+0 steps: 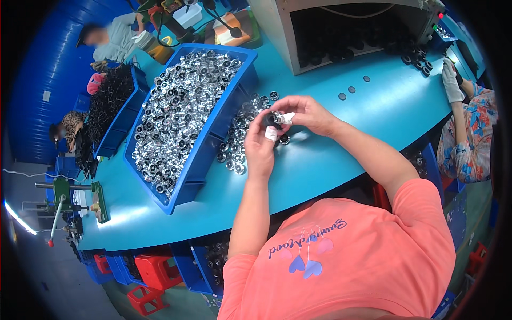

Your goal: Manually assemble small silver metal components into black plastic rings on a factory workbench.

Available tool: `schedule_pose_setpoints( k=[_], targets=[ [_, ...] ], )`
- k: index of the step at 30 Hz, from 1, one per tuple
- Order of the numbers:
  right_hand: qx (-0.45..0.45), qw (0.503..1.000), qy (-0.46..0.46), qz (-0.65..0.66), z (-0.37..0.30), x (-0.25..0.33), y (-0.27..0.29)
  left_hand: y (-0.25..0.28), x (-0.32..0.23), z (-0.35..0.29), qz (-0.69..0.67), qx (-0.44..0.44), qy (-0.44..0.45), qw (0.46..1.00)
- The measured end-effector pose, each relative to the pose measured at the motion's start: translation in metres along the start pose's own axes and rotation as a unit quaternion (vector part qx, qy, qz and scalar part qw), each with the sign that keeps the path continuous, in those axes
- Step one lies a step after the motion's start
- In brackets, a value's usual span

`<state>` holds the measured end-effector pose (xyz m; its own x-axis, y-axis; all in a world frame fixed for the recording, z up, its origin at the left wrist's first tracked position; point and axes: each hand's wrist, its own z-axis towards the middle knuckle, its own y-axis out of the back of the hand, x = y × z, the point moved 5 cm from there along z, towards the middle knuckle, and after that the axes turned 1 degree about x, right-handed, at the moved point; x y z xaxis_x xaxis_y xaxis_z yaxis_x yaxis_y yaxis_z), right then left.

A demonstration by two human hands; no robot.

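My left hand (260,149) is closed around a black round part (271,120), its thumb wrapped in white tape. From the right, my right hand (313,116) meets it with a pinch, white tape on a digit there too. A small clear, shiny piece (279,117) shows between the right fingertips, against the black part. How the two pieces fit together is hidden by my fingers. Beneath and left of my hands, a loose pile of shiny clear-and-black round parts (234,145) lies on the blue-green table (330,138).
A large blue bin (192,186) of shiny round parts stands at the left. Beyond it is another bin of black parts (111,98). Three dark discs (352,89) lie right of my hands, before a grey-framed box (296,48). Other people sit around the table; a gloved hand (452,82) rests at right.
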<state>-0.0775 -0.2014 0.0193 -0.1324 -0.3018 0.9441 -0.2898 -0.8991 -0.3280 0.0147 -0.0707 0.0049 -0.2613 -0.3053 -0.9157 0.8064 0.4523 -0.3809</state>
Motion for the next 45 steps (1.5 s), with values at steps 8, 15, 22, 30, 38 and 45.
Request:
schedule_pose_setpoints(
  k=[8,15,22,30,38,45],
  targets=[
    [0.001,0.999,0.050,-0.020,-0.003,0.010,0.000,-0.001,0.000,0.002,-0.113,0.038,0.037,0.992],
    [-0.039,0.967,0.136,-0.212,-0.007,0.016,-0.002,0.000,0.003,0.002,-0.063,0.020,0.036,0.997],
    [-0.017,0.956,0.146,-0.252,-0.010,0.025,-0.006,0.001,0.003,0.003,-0.064,0.028,0.044,0.997],
    [-0.066,0.950,0.180,-0.248,-0.013,0.034,-0.005,0.001,-0.001,0.002,-0.145,0.042,0.053,0.987],
    [-0.067,0.887,0.273,-0.366,-0.016,0.042,-0.016,0.001,0.003,0.001,-0.154,0.062,0.065,0.984],
    [-0.078,0.856,0.322,-0.397,-0.018,0.042,-0.015,0.000,0.003,0.001,-0.148,0.064,0.080,0.984]
  ],
)
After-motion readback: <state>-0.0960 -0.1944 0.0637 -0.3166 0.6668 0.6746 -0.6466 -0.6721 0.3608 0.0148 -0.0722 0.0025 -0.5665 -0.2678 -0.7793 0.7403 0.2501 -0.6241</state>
